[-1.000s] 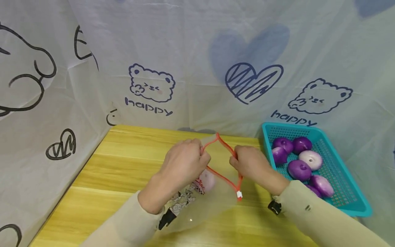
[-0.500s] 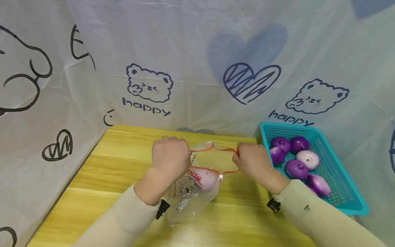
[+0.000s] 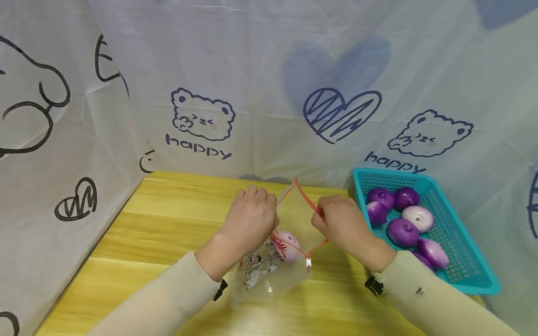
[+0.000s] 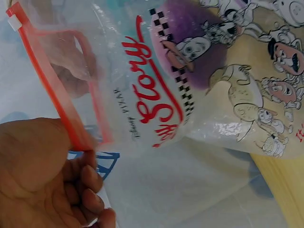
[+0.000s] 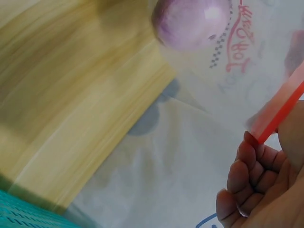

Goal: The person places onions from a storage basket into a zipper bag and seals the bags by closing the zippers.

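A clear zip bag (image 3: 290, 278) with a red zip edge hangs between both hands, its mouth held apart in a diamond shape. One pale purple onion (image 3: 287, 246) shows through the bag's printed plastic; in the right wrist view the onion (image 5: 192, 23) sits at the top. My left hand (image 3: 254, 214) pinches the left side of the rim, and my right hand (image 3: 342, 224) pinches the right side. The left wrist view has the left hand (image 4: 52, 175) with thumb and fingers on the red edge. A white slider (image 3: 308, 262) is at the mouth's near corner.
At the right, a teal basket (image 3: 465, 228) holds several purple and whitish onions (image 3: 403, 232). The yellow wooden table (image 3: 164, 219) ends at a white cloth backdrop (image 3: 269, 130) with drawings. Another cloth side stands on the left.
Half a second ago the left hand pulled outward, stretching the mouth wide and flat. Now it is back to the right, and the mouth stands taller. The right hand has barely moved.
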Demonstrator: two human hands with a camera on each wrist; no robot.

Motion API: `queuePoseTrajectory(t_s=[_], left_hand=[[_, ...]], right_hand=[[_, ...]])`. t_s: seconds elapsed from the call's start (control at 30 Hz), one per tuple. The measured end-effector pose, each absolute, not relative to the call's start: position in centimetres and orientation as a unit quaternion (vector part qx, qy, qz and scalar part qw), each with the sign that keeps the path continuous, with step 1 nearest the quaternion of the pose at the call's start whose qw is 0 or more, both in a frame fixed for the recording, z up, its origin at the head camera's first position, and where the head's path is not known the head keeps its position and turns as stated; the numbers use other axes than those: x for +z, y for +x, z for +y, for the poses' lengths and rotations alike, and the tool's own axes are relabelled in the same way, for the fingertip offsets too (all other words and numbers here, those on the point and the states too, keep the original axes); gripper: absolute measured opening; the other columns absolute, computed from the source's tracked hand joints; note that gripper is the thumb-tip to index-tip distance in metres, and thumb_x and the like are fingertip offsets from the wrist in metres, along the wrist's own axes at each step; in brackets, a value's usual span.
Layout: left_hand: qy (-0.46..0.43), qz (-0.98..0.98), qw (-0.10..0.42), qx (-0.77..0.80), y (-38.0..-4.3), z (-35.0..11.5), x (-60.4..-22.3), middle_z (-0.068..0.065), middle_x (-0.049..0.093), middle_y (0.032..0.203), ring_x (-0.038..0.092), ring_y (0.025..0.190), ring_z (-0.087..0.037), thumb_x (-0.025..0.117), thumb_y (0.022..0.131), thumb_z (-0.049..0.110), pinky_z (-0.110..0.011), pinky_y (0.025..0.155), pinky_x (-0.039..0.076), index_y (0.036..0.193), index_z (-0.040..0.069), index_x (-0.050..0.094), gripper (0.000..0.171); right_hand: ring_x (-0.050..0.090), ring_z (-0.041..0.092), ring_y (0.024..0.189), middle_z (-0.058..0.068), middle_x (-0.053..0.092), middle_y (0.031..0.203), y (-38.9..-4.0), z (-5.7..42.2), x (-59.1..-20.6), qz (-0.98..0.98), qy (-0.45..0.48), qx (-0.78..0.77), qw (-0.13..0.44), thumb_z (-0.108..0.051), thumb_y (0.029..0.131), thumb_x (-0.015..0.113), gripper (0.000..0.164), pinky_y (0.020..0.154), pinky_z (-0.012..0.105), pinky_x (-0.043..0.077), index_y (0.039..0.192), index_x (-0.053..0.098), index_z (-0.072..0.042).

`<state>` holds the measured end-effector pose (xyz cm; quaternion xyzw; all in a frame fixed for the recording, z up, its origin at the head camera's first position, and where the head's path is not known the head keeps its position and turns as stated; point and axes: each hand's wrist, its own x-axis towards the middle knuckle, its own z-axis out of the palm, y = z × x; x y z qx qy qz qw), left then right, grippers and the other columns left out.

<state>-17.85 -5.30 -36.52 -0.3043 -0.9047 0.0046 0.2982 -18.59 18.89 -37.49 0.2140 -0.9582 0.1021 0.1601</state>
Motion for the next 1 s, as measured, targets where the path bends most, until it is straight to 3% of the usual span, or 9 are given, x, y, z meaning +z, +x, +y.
queuePoseTrajectory(t_s=[0.33, 0.53, 0.73, 0.87, 1.0], left_hand=[[-0.328, -0.893, 0.309, -0.014, -17.7, -5.7, -36.9, -0.001, 0.045, 0.068, 0.042, 0.065, -0.02, 0.069, 0.089, 0.017, -0.03, 0.056, 0.03, 0.075, 0.01, 0.054, 0.022], [-0.324, -0.89, 0.319, -0.036, -17.9, -5.8, -37.0, -0.002, 0.047, 0.067, 0.043, 0.064, -0.021, 0.069, 0.088, 0.014, -0.031, 0.055, 0.031, 0.073, 0.01, 0.052, 0.023], [-0.314, -0.891, 0.322, -0.056, -18.1, -5.9, -37.1, -0.002, 0.045, 0.065, 0.043, 0.063, -0.022, 0.068, 0.087, 0.012, -0.032, 0.055, 0.033, 0.073, 0.009, 0.053, 0.021], [-0.312, -0.893, 0.317, -0.064, -18.1, -5.9, -37.0, -0.002, 0.044, 0.065, 0.043, 0.063, -0.023, 0.067, 0.087, 0.011, -0.032, 0.055, 0.033, 0.072, 0.009, 0.052, 0.021], [-0.311, -0.893, 0.32, -0.065, -18.0, -5.9, -36.9, -0.002, 0.041, 0.064, 0.042, 0.062, -0.023, 0.066, 0.087, 0.01, -0.032, 0.054, 0.031, 0.071, 0.01, 0.05, 0.023]], right_hand=[[0.05, 0.023, 0.065, -0.003, 0.047, 0.061, -18.8, 19.1, -37.8, -0.96, 0.211, 0.109, 0.151, -0.016, 0.086, 0.068, 0.022, 0.067, 0.042, 0.045, 0.069, 0.054, -0.015], [0.051, 0.022, 0.066, -0.003, 0.048, 0.062, -18.8, 19.1, -38.2, -0.96, 0.208, 0.111, 0.149, -0.016, 0.086, 0.067, 0.018, 0.066, 0.041, 0.045, 0.072, 0.057, -0.014], [0.056, 0.026, 0.073, 0.002, 0.06, 0.073, -18.8, 19.5, -38.1, -0.947, 0.238, 0.11, 0.185, -0.018, 0.089, 0.071, 0.011, 0.069, 0.044, 0.048, 0.084, 0.066, -0.008], [0.062, 0.031, 0.085, 0.008, 0.069, 0.087, -18.7, 20.3, -37.7, -0.934, 0.266, 0.096, 0.217, -0.021, 0.091, 0.074, 0.018, 0.078, 0.048, 0.05, 0.095, 0.067, -0.005], [0.061, 0.034, 0.088, 0.012, 0.069, 0.091, -18.9, 21.5, -37.3, -0.915, 0.3, 0.059, 0.264, -0.022, 0.092, 0.071, 0.021, 0.076, 0.047, 0.048, 0.098, 0.066, -0.002]])
